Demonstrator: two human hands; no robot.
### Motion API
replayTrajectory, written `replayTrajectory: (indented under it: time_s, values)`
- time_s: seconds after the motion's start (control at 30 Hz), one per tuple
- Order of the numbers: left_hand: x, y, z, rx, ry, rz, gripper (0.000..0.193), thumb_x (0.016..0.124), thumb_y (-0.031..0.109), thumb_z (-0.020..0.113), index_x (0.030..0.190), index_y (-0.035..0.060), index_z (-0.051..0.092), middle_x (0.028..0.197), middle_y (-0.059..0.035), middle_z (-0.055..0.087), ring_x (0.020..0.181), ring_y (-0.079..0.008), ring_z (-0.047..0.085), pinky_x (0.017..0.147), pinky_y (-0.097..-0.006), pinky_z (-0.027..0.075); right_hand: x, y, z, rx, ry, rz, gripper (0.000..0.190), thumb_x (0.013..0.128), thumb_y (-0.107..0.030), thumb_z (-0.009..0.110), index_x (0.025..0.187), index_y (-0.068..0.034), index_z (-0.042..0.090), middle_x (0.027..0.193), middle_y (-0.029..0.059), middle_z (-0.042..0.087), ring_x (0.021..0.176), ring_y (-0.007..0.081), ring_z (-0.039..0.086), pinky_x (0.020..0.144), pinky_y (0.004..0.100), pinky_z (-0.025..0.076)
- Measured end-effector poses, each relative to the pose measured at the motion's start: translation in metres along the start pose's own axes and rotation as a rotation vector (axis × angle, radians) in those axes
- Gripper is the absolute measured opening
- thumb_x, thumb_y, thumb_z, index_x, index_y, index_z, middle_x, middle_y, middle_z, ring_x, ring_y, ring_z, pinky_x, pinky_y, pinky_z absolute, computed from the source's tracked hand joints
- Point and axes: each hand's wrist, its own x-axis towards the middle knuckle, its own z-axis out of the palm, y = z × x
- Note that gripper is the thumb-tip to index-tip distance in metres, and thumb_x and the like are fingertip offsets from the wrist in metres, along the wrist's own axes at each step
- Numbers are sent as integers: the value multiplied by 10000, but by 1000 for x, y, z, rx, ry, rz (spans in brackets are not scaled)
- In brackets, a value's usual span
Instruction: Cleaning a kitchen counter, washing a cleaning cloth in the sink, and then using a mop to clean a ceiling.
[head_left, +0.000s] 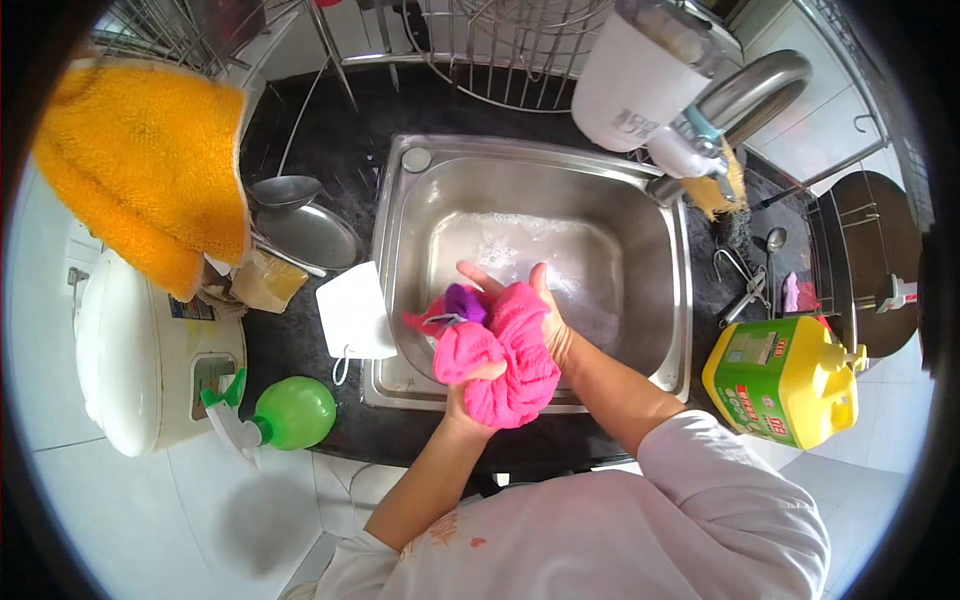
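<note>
Over the near part of the stainless steel sink (645, 247), a bunched pink towel (517, 367) is held between my two hands. My left hand (480, 375) grips it from the near side, its thumb lying across a fold. My right hand (553, 319) is against the towel's right and far side, fingers extended and partly hidden by the cloth. At the upper left of the bundle is a purple fabric part (465, 302) with a thin grey loop. Shallow water with white suds (495, 247) covers the sink's bottom.
A white card with a string loop (356, 311) lies by the sink's left rim. Nearby are a green spray bottle (292, 412), a metal ladle (285, 193) and a hanging orange towel (150, 172). On the right are a yellow detergent jug (784, 379) and the curved faucet (757, 90).
</note>
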Motion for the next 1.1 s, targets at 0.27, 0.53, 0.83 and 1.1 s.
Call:
replayTrajectory:
  time_s: [0.27, 0.53, 0.83, 1.1]
  values:
    - [26, 2, -2, 12, -86, -459, 394, 735, 51, 543, 1127, 55, 511, 1023, -103, 592, 963, -264, 611, 869, -398, 523, -20, -42, 62, -1129, 16, 49, 418, 680, -55, 736, 1073, -50, 594, 1014, 58, 602, 983, 129, 543, 905, 276, 421]
    - [54, -7, 27, 500, 111, -392, 281, 894, 266, 508, 1060, 45, 557, 910, -75, 618, 770, -169, 631, 655, -317, 543, -34, -40, 46, -1182, 382, -458, 339, 715, -104, 784, 977, -49, 576, 922, 3, 589, 909, 87, 524, 852, 282, 432]
    - [58, 37, -5, 324, -215, -841, 984, 724, 671, 599, 1425, 88, 229, 1410, -148, 341, 1229, -407, 421, 938, -618, 372, -47, -60, 81, -1701, 494, -808, 269, 665, -68, 784, 833, -49, 575, 858, 67, 606, 814, 165, 586, 720, 297, 471]
    - [89, -21, 16, -36, -159, -337, 498, 844, 545, 548, 1033, 85, 551, 983, -77, 593, 911, -193, 585, 835, -388, 478, -54, -14, 94, -1997, 357, -1349, 268, 628, -5, 744, 742, -52, 506, 800, 104, 554, 789, 281, 587, 788, 460, 483]
